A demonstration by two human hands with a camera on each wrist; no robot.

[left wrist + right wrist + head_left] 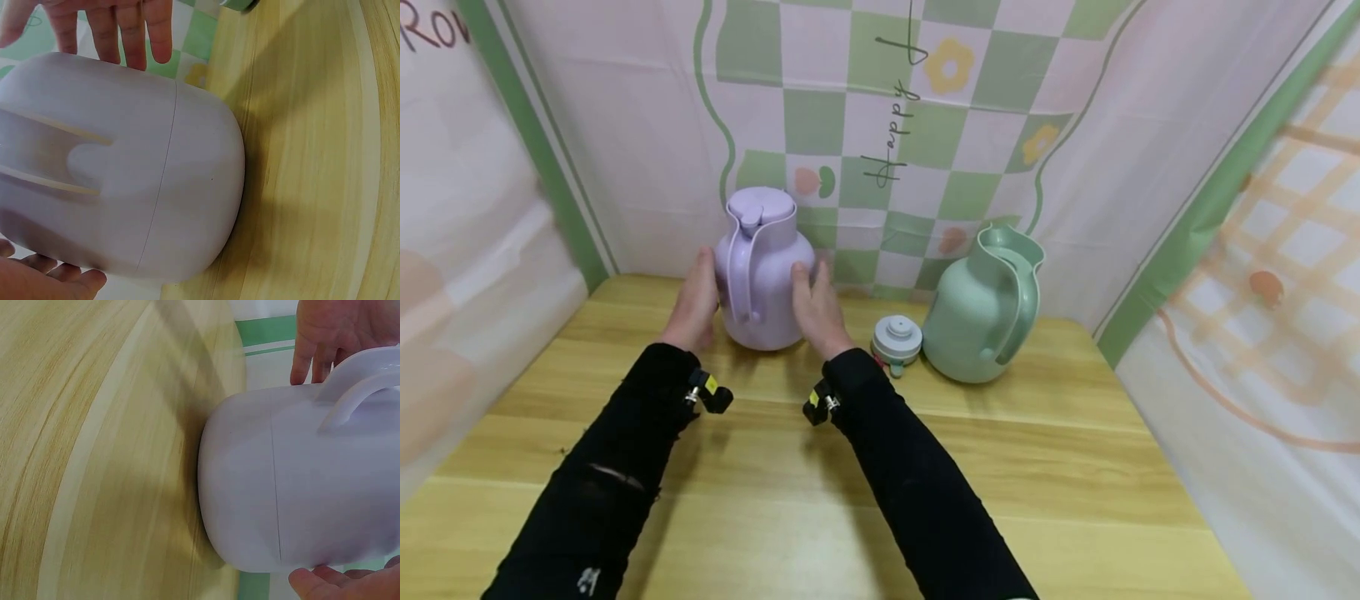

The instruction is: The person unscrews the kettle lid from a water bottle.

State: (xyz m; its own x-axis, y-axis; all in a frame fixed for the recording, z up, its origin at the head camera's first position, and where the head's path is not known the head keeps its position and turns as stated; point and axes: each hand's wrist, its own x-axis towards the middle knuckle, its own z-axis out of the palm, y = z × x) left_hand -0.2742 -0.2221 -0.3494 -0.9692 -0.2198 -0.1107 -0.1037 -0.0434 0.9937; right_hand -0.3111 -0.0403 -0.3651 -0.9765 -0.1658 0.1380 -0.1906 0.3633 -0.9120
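Observation:
A lilac thermos jug (pixel 778 287) stands upright on the wooden table by the back cloth, its handle towards me. My left hand (pixel 695 304) is at its left side and my right hand (pixel 820 312) at its right, with the fingers pointing away. In the left wrist view the right hand's fingers (pixel 129 37) are straight and spread beside the jug body. The right wrist view has the left hand's fingers (pixel 301 359) reaching down to the jug's far side. Whether either palm presses on the jug, I cannot tell.
Right of the lilac jug stands a green thermos jug (pixel 966 321), handle towards the right front. Between them lies a grey-white stopper (pixel 897 333) with a small green part under it. A printed cloth (pixel 880 108) hangs behind the table (pixel 775 500), with more cloth at both sides.

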